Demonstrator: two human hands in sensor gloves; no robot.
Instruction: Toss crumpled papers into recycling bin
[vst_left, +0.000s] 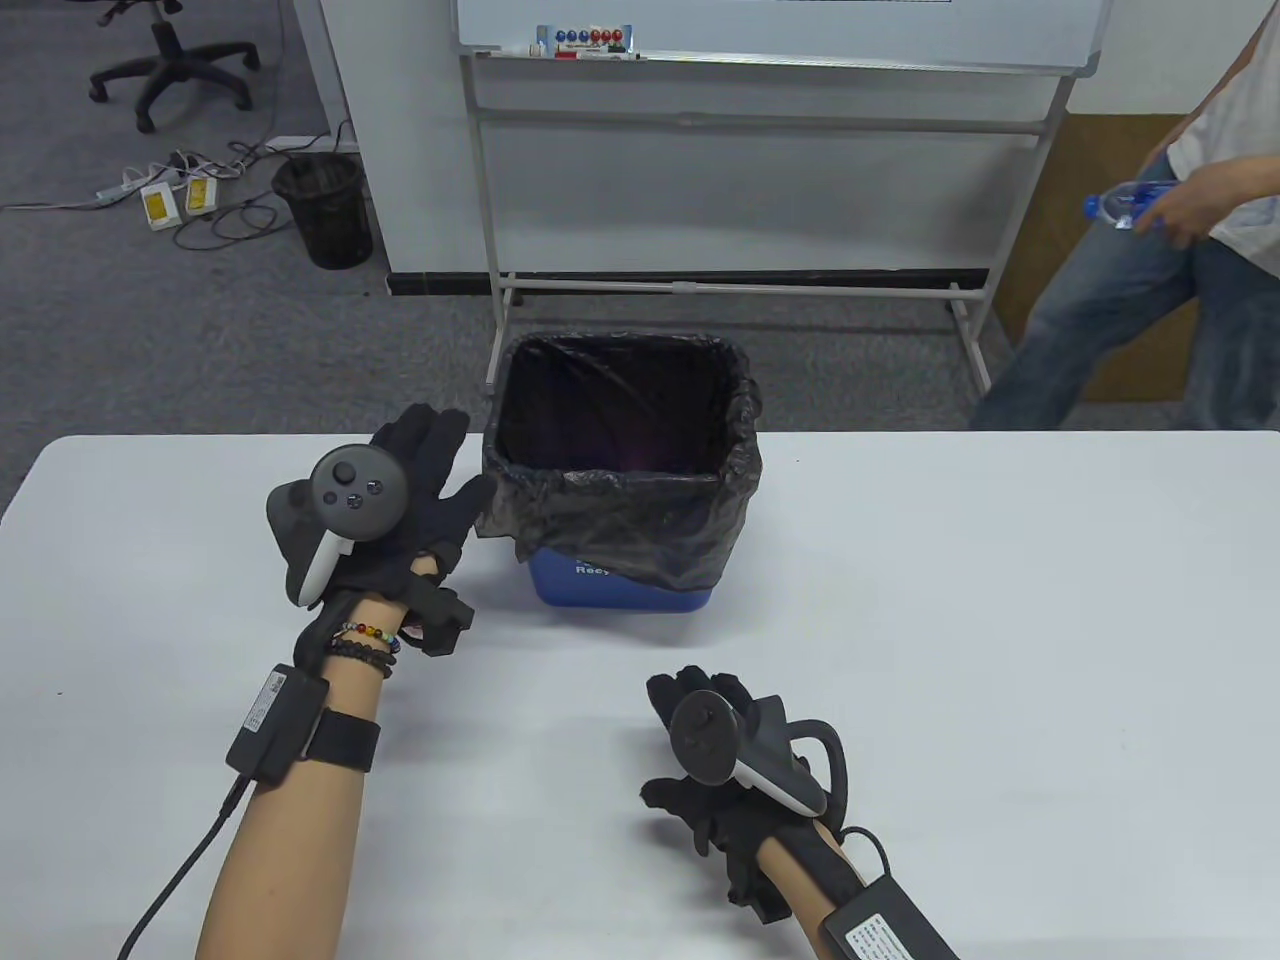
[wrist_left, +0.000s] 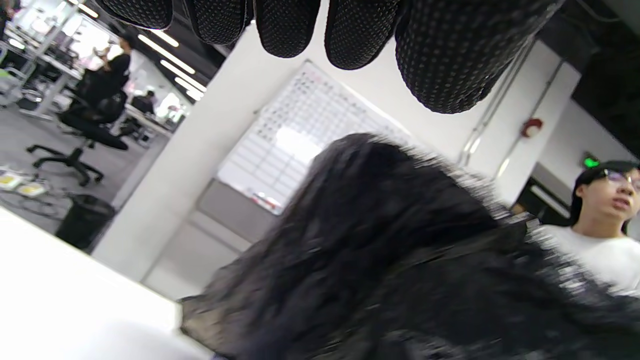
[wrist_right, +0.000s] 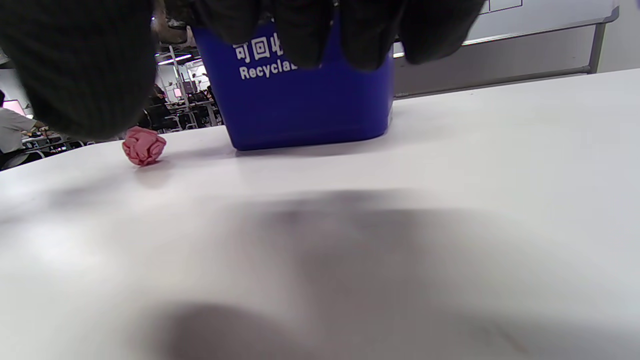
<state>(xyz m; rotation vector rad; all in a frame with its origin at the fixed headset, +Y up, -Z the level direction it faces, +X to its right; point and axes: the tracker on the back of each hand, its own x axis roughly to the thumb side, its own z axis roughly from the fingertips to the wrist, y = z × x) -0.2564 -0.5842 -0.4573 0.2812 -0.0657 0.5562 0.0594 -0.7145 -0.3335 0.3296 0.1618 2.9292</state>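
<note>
The blue recycling bin (vst_left: 625, 590) with a black bag liner (vst_left: 620, 500) stands on the white table (vst_left: 1000, 650); it also shows in the right wrist view (wrist_right: 300, 110). A pink crumpled paper (wrist_right: 144, 145) lies on the table left of the bin; in the table view my left hand hides it. My left hand (vst_left: 440, 470) hovers beside the bin's left rim, fingers spread and empty; its fingertips (wrist_left: 357, 35) hang over the bag liner (wrist_left: 400, 260). My right hand (vst_left: 665, 740) is low over the table in front of the bin, holding nothing.
A person in jeans (vst_left: 1130, 310) holding a water bottle (vst_left: 1120, 205) stands beyond the table's far right corner. A whiteboard stand (vst_left: 740, 280) is behind the bin, and a black mesh wastebasket (vst_left: 325, 210) is on the floor at far left.
</note>
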